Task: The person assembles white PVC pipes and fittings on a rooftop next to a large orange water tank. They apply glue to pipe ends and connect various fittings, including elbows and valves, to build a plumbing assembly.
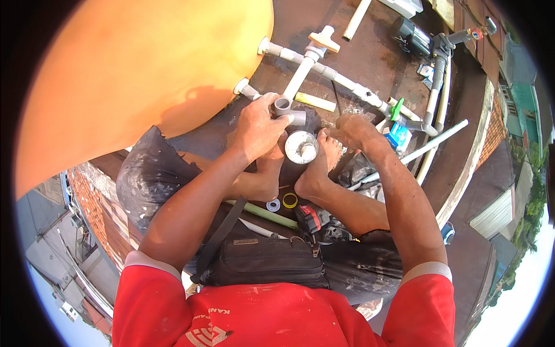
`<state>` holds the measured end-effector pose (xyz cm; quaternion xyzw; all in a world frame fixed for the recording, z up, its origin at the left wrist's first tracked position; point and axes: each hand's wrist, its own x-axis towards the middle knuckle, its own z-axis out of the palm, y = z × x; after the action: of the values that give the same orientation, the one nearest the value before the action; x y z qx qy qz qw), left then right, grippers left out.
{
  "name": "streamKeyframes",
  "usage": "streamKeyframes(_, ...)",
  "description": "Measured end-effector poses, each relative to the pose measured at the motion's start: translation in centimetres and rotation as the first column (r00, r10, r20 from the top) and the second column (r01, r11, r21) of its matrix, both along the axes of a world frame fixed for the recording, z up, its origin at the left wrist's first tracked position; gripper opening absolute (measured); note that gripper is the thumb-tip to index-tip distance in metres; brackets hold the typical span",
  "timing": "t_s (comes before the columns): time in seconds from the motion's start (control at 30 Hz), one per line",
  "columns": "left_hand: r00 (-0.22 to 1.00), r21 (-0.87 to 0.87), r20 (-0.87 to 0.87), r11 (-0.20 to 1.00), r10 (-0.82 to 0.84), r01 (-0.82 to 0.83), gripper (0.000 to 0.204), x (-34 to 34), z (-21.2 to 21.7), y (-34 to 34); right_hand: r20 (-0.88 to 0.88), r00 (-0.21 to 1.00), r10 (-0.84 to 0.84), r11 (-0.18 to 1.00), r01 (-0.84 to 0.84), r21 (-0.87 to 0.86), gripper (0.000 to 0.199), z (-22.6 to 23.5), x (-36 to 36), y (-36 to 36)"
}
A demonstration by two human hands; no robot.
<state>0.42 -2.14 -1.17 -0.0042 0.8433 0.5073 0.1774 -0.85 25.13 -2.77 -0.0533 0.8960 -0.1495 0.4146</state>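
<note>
Head view: a seated person grips a grey pipe fitting above their bare feet on a dark rooftop.

Closed around the grey pipe fitting (284,109), the left hand (256,128) holds it just beyond the toes, its open socket facing up between thumb and fingers. Right hand (354,130) rests curled on the right foot (319,165); whether it holds anything I cannot tell. A round metal disc (301,147) sits between the two feet, just below the fitting. Nearer the body lie a white ring (273,205), a yellow ring (290,200) and a green tube (263,213). Black waist bag (263,260) is zipped shut, contents hidden. Ahead, white pipes (324,66) run from the orange tank (144,75) towards a black pump (411,36), and a long white pipe (430,144) crosses behind the right forearm.
</note>
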Motion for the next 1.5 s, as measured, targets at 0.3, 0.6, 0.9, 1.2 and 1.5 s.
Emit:
streamKeyframes(0.3,0.997,-0.15,-0.063,0.988,-0.054,0.044,0.036,2.2,-1.7,-1.4,-0.542,0.83,-0.133,0.952,0.26,0.165,0.073,-9.2,11.6,-9.0)
streamKeyframes(0.6,0.976,-0.134,-0.203,0.989,-0.084,0.058,0.032,2.8,-1.5,-2.0,-0.623,0.777,-0.095,0.995,0.08,-0.052,0.03,-6.1,12.6,-7.5)
streamKeyframes(0.9,0.881,-0.146,-0.445,0.983,-0.164,0.11,0.034,2.6,0.6,-1.1,-0.639,0.744,-0.197,0.978,0.19,-0.08,0.025,-8.0,13.7,-6.2)
streamKeyframes(1.2,0.89,-0.198,-0.392,0.966,-0.233,0.166,0.034,2.9,1.0,0.0,-0.469,0.667,-0.578,0.812,0.526,-0.254,0.047,-5.9,14.2,-5.8)
streamKeyframes(1.5,0.995,0.036,0.052,0.996,-0.081,0.079,0.029,1.4,-3.9,-1.8,0.034,0.332,-0.943,0.265,0.807,-0.528,0.034,-0.7,10.8,0.3)
